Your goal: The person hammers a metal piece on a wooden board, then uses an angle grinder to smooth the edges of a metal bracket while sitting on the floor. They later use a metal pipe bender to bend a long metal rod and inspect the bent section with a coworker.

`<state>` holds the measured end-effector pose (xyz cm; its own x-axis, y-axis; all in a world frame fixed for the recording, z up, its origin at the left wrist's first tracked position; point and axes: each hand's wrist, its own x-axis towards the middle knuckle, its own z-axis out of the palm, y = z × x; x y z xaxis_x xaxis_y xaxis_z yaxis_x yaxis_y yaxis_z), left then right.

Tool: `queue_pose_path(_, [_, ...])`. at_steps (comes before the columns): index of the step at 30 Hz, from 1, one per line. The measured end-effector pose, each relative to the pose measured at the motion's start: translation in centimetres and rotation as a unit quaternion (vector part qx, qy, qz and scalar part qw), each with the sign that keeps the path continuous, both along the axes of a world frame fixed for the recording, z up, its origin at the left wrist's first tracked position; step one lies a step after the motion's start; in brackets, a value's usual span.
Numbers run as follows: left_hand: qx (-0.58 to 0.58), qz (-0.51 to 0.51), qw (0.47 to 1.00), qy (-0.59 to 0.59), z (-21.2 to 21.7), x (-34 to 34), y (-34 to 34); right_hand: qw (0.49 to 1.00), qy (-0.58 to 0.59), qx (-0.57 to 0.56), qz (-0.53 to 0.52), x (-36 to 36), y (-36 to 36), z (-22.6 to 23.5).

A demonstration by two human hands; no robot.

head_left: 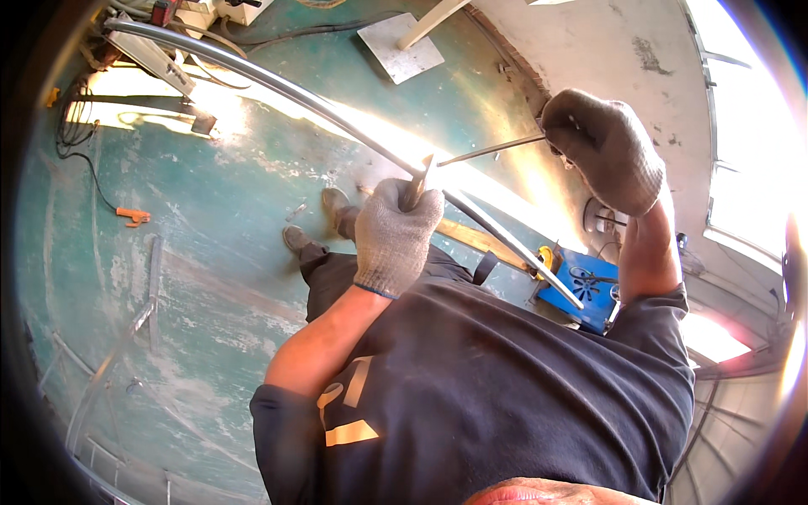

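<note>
My left hand (pixel 394 240), in a grey knit glove, is closed in front of my chest with the thumb up. It grips a small flat metal piece (pixel 427 175) beside a long metal pipe (pixel 311 103). The pipe slants from the far left down to the near right, passing behind that hand. My right hand (pixel 608 153), gloved too, is raised to the right and closed around one end of a thin metal rod (pixel 492 151). The rod's other end reaches the flat piece; whether they touch I cannot tell.
An orange electrode holder (pixel 133 217) on a black cable lies on the green floor (pixel 219 210) at left. A blue machine (pixel 589 290) stands below the pipe's right end. A white base plate (pixel 401 49) with a post is at the back. Metal framing (pixel 109 362) is at lower left.
</note>
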<state>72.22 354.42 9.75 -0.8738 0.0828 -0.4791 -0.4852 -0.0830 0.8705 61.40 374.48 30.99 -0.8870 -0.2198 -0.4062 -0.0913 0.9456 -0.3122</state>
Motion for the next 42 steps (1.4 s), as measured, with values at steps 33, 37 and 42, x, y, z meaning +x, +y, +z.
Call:
queue_pose_path(33, [-0.009,-0.049,0.997,-0.059,0.7,-0.4,-0.4,0.858,0.293,-0.338,-0.252,6.5,-2.6,-11.4])
queue_pose_path(37, [-0.004,-0.044,0.996,-0.084,1.2,-0.5,-0.4,0.842,0.266,-0.406,-0.234,6.2,-2.3,-11.3])
queue_pose_path(42, [0.023,-0.033,0.993,-0.108,2.0,-0.7,-0.5,0.784,0.249,-0.486,-0.295,5.4,-3.3,-12.9])
